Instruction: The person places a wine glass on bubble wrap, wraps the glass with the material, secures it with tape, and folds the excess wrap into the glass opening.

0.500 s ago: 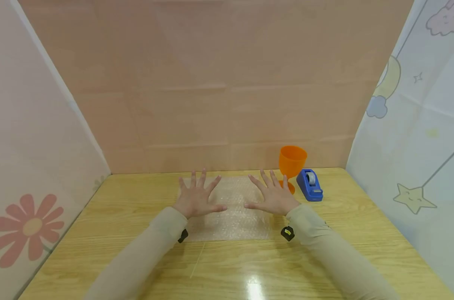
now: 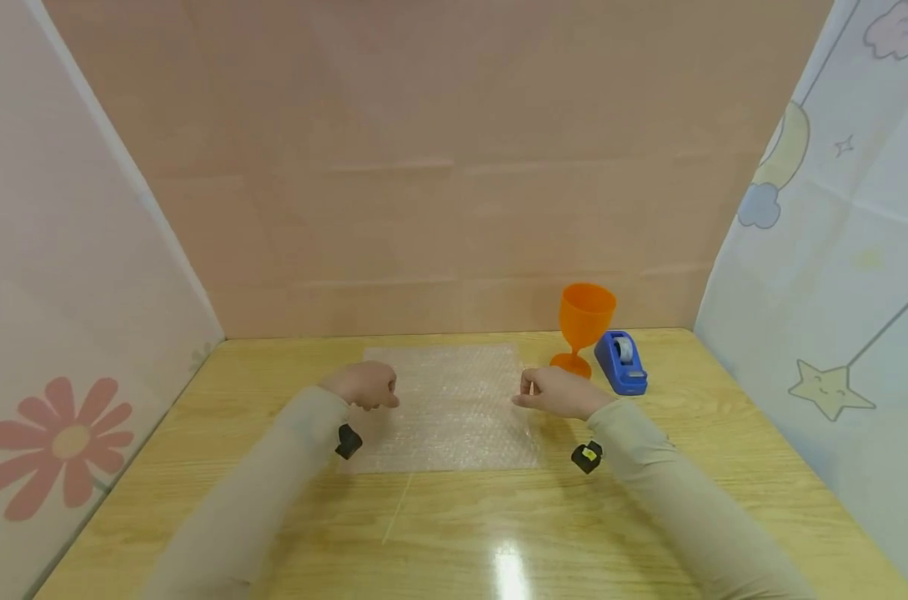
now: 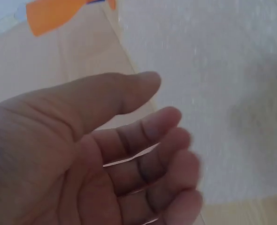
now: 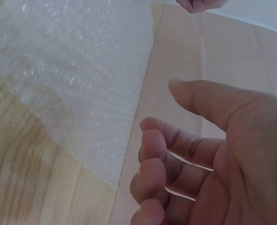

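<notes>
A clear sheet of bubble wrap point(image 2: 454, 417) lies flat on the wooden table. Over its left edge hovers my left hand point(image 2: 362, 385), its fingers loosely bent and nothing between them. In the left wrist view a gap shows between the thumb point(image 3: 138, 89) and the fingertips. My right hand point(image 2: 562, 392) is above the sheet's right edge. Its fingers are also loosely bent, with the thumb point(image 4: 195, 96) apart from them and no object held. An orange goblet point(image 2: 586, 317) stands upright just behind the right hand.
A blue tape dispenser point(image 2: 621, 363) with a roll of tape sits right of the goblet. A plain beige backdrop point(image 2: 454, 208) rises behind the table point(image 2: 221, 433). Printed cloth walls point(image 2: 821, 317) close off both sides.
Both hands had their fingers spread wide over the bubble wrap; the fingers are now bent in. The left hand has moved left, and the right hand has shifted slightly. The goblet stays in place.
</notes>
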`<state>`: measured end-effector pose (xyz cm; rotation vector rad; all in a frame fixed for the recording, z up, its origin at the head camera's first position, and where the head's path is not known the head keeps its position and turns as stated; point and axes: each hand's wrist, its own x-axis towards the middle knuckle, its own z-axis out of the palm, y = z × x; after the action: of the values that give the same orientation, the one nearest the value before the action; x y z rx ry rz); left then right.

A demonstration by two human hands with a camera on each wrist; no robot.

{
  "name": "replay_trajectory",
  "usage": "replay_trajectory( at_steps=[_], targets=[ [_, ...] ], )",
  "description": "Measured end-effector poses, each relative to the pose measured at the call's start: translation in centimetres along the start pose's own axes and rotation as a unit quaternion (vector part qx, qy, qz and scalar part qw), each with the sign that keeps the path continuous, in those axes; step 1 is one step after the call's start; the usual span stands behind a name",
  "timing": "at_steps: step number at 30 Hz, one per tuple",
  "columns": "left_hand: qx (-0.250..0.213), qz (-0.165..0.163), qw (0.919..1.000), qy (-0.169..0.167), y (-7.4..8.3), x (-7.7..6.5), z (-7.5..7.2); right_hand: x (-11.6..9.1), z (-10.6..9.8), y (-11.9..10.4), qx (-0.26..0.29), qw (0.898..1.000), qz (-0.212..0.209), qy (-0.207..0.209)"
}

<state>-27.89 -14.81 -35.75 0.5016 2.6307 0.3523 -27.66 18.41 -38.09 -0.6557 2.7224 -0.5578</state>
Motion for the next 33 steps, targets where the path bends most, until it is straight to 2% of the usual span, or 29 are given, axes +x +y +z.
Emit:
replay_trajectory(
  at_steps=[4,9,13,18,22,27,31,33],
  targets=[
    [-0.019,-0.011,0.9997,-0.011,-2.0,0.2,-1.8,-0.2,-0.3,-0.1,-0.002,1.000,-0.003,0.002],
    [-0.020,-0.012,0.9995,0.021,-4.1,0.9,-2.5,-0.3,-0.3,-0.1,0.003,1.000,0.000,0.006],
    [-0.015,-0.032,0.9985,0.042,-5.3,1.5,-1.4,-0.5,-0.2,0.0,0.005,1.000,-0.007,0.004],
    [-0.026,-0.065,0.9971,0.030,-6.4,2.2,0.5,-0.7,0.1,0.0,0.003,1.000,-0.006,0.003],
    [-0.055,-0.075,0.9952,0.030,-6.7,2.5,1.5,-0.9,0.2,0.0,0.002,1.000,0.003,0.004],
    [-0.081,-0.079,0.9930,0.034,-6.7,2.7,1.9,-1.1,0.0,0.4,0.013,1.000,0.006,0.007],
    [-0.079,-0.081,0.9932,0.024,-6.7,2.8,2.0,-1.6,-1.4,1.1,0.053,0.998,0.011,-0.029],
    [-0.068,-0.082,0.9940,0.025,-6.7,2.8,2.0,-2.1,-2.6,1.7,0.081,0.994,0.037,-0.062]
  ],
)
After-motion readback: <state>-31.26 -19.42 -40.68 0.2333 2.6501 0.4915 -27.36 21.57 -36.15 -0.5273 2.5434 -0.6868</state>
